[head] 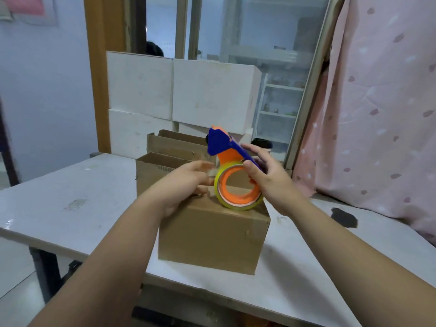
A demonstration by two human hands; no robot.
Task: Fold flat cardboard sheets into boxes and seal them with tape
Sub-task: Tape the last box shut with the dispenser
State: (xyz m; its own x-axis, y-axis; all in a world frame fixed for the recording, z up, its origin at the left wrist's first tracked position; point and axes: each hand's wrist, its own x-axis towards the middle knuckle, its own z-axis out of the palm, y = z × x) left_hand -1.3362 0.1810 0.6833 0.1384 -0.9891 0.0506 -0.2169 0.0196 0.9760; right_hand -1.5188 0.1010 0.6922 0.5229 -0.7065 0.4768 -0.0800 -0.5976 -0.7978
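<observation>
Two bare hands work over one closed brown cardboard box [212, 234]. It sits on the white table [70, 197] near the front edge, flaps down, top face level. Tape dispenser [221, 143], orange frame with blue guard, stands tilted on the box's top, far right part. Its yellowish tape roll [227, 166] touches the top face; the blue end is up and points away to the left.

Right hand [273, 180] grips the dispenser from the box's right side, thumb across the front at the roll's upper rim, fingers wrapped behind the blue part. Left hand [184, 182] is above the box's far left top edge, fingers bent, tips right at the roll's left rim. Motion blur there, so cannot tell if it pinches a tape end or only touches. Both forearms are bare and come in from the box's near side.

Behind the box are two open brown cartons. One carton [153, 168] is at its far left corner, touching or just behind, cannot tell which. The other carton [177, 141] is further back. Behind those, stacked white boxes [165, 90] stand in front of a glass door. Right of the box, well apart, are a dark patch [344, 217] on the tabletop and a pink patterned curtain [377, 102].
</observation>
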